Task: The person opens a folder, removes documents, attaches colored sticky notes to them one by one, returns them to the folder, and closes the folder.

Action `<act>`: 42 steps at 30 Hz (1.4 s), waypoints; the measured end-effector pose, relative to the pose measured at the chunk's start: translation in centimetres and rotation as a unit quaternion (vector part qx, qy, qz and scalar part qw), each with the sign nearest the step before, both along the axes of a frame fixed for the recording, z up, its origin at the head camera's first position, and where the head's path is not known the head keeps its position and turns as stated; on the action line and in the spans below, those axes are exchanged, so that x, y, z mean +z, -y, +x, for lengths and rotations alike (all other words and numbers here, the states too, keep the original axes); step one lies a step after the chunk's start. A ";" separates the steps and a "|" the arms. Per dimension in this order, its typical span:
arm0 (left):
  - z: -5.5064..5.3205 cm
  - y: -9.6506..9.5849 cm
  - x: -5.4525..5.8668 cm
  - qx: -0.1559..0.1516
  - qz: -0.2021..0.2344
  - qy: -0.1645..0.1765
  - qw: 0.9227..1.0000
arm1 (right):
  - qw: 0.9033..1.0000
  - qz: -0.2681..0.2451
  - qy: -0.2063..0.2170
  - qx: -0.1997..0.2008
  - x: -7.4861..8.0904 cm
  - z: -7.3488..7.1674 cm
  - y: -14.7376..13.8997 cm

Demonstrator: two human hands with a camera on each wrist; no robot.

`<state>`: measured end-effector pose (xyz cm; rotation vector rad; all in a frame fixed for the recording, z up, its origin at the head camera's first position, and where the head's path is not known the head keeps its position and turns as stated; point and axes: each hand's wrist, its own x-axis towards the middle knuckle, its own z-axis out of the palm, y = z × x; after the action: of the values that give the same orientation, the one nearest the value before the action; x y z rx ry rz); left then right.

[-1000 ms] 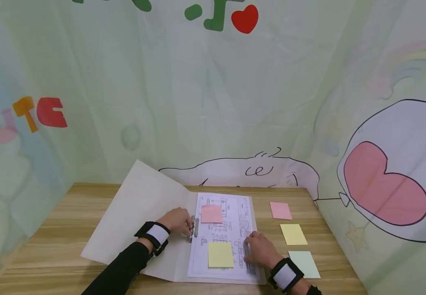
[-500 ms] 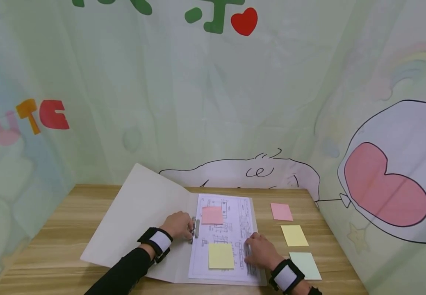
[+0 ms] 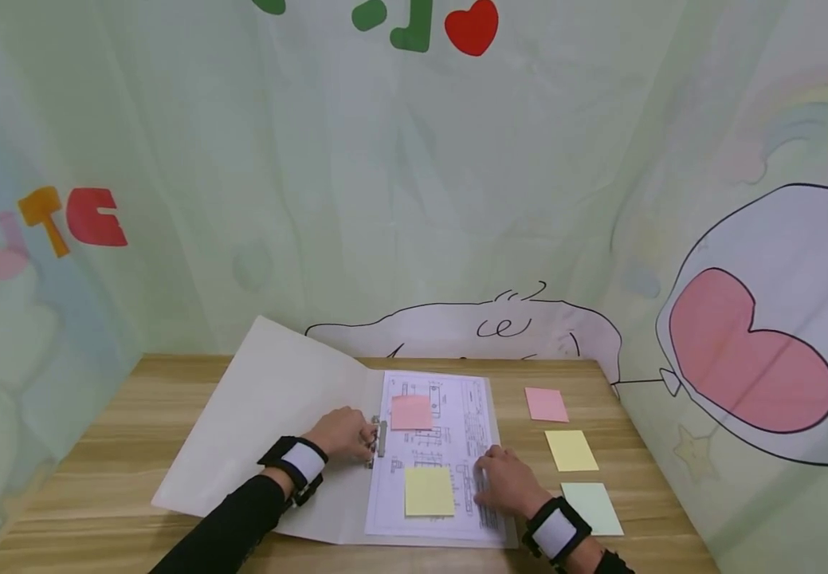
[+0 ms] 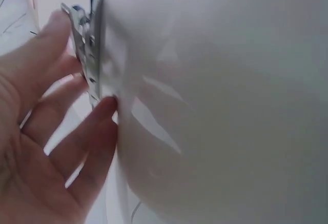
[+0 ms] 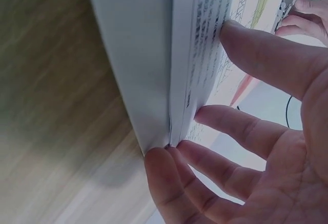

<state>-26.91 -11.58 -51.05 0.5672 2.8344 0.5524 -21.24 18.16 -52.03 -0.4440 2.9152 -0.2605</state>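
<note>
A white folder (image 3: 284, 383) lies on the table, its left cover raised at an angle. Inside are printed drawing sheets (image 3: 449, 422), with a pink sticky note (image 3: 411, 412) and a yellow sticky note (image 3: 429, 492) on top. My left hand (image 3: 344, 434) grips the folder's metal clip (image 4: 88, 42) at the spine; in the left wrist view the thumb is on its upper end and fingers lie along it. My right hand (image 3: 510, 482) rests on the sheets' right edge, fingertips (image 5: 228, 32) touching paper and the folder's edge, fingers loosely bent.
To the folder's right, a pink sticky note (image 3: 546, 404), a yellow one (image 3: 571, 451) and a pale green one (image 3: 593, 509) lie in a column on the wooden table (image 3: 98, 478). A printed curtain (image 3: 414, 175) hangs behind the table.
The head view has shifted slightly. Both hands stay in place, the left at the clip and the right at the sheets' edge.
</note>
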 end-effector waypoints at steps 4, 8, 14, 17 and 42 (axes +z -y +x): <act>0.0 0.3 -0.1 -0.003 0.010 0.018 1.000 | 1.000 -0.002 -0.002 0.002 0.1 0.1 -0.1; 0.2 0.1 -0.5 -0.007 0.006 0.004 1.000 | 1.000 -0.006 -0.005 0.001 0.3 0.2 -0.2; 0.7 -0.4 -0.7 -0.004 -0.020 -0.017 1.000 | 1.000 0.001 -0.001 0.006 -0.3 0.4 -0.3; 1.0 -0.8 -0.9 -0.008 -0.044 -0.038 0.998 | 1.000 0.004 0.001 0.008 -0.5 0.5 -0.3; 3.3 -2.7 0.1 -0.012 -0.111 -0.090 0.990 | 1.000 0.019 -0.009 0.013 -0.4 0.0 -0.2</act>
<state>-23.60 -8.86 -50.90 0.6351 2.9987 0.1846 -21.23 18.32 -52.45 -0.4794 2.9243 -0.1984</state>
